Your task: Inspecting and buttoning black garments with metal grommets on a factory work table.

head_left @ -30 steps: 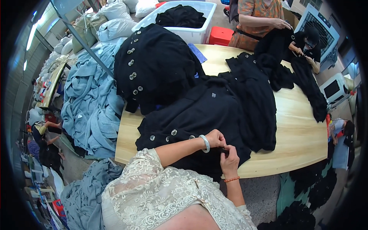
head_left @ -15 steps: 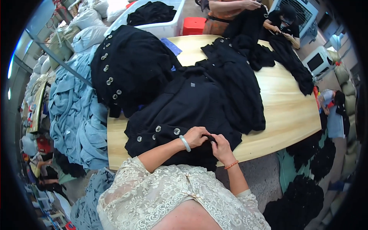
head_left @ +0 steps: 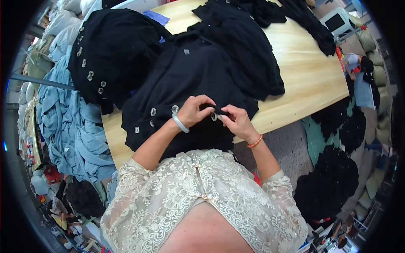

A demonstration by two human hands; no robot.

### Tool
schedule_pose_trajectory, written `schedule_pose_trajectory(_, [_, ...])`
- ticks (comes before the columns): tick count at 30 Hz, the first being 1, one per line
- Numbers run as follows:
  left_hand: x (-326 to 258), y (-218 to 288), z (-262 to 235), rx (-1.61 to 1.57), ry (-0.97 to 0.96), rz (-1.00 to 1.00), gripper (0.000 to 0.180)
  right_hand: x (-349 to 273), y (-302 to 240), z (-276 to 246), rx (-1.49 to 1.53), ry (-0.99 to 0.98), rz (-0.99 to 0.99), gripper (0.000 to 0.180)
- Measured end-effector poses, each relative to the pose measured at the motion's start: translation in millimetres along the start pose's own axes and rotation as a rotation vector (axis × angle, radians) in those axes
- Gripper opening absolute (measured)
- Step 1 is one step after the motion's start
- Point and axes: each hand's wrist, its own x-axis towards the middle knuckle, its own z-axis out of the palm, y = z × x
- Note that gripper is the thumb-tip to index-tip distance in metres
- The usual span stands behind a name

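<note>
A black knitted sweater (head_left: pixel 198 76) lies spread at the table's near edge, with a pale label at its neck. Large clear round buttons (head_left: pixel 153 112) run along its lower left part. My left hand (head_left: pixel 195 111), wearing a pale bangle, pinches the sweater's dark edge. Facing it, my right hand (head_left: pixel 237 122), with an orange bead bracelet, grips the same edge. One clear button (head_left: pixel 214 116) shows between the fingertips of both hands. Both hands are closed, raised a little in front of my lace top.
A heap of black buttoned garments (head_left: pixel 122 46) sits to the left on the wooden table (head_left: pixel 312 80). More black garments (head_left: pixel 240 42) lie beyond. Blue-grey knitwear (head_left: pixel 76 126) hangs at the left. Dark piles (head_left: pixel 327 181) lie on the floor at right.
The view has tilted down, so the table's far side and the people there have left it. My hands have lifted the sweater's edge, and a clear button now shows between them.
</note>
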Motion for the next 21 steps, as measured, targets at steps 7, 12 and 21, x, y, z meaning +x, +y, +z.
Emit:
schedule_pose_trajectory(7, [-44,21,-21,0.743,0.173,0.171,0.058,-10,-10,-45,0.84,-0.039,-0.247,0.029])
schedule_pose_trajectory(12, [-60,38,-57,0.407,0.338,-0.272,0.043,-16,-51,-85,0.179,0.147,-0.243,0.03])
schedule_pose_trajectory(21, [-28,169,20,0.118,-0.076,0.759,0.065,3,-95,-16,-0.095,-0.171,-0.632,0.043])
